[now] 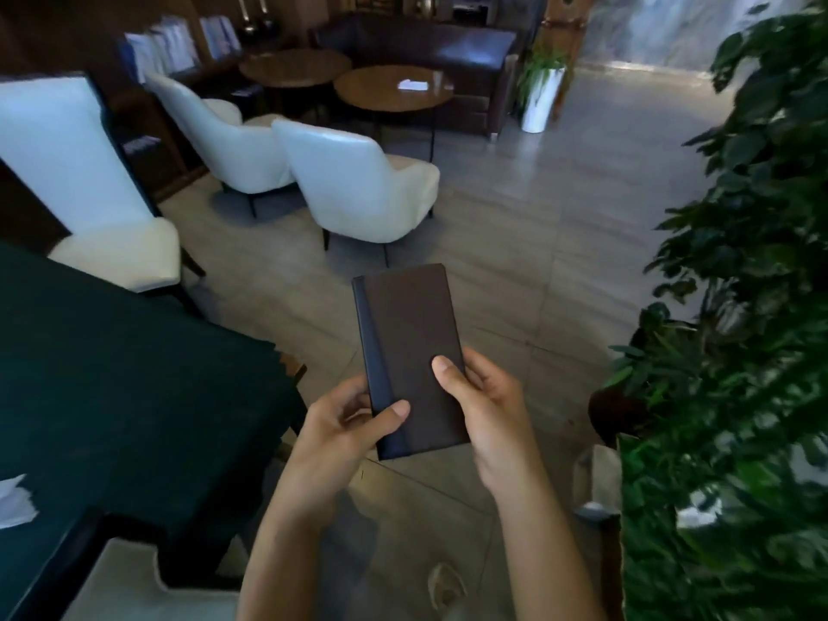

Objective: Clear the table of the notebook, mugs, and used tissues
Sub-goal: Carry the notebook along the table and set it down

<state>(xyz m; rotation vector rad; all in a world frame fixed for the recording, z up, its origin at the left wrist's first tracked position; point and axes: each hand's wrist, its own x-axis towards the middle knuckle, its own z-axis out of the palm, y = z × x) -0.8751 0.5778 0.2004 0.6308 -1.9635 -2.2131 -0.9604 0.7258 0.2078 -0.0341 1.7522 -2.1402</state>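
- While both hands grip it at its near end, the notebook [410, 358] is held closed and out over the floor, with its dark cover up and a darker band down its left edge.
- The left hand [347, 430] wraps the notebook's lower left edge; its thumb lies across the darker band and its fingers curl behind the book.
- The right hand [486, 412] clasps the notebook's lower right edge, with its thumb pressed flat on the cover and its fingers underneath.
- Left of the notebook and apart from it stands the table [125, 374], under a dark green cloth.
- On the table's near left part, far from the notebook, lies a crumpled white tissue [13, 502], partly cut off by the picture's edge.
- A white chair [98, 217] stands at the table's far side, beyond the notebook and to its left.
- Two more white armchairs [358, 186] stand further off, straight past the notebook's far end.
- Behind them sit two round wooden tables [392, 89] and a dark sofa [430, 42].
- Right of the notebook rises a leafy green plant [743, 307], close by the right forearm.
- Beneath the notebook runs a grey tiled floor [515, 244].
- No mugs can be made out; the view is blurred.
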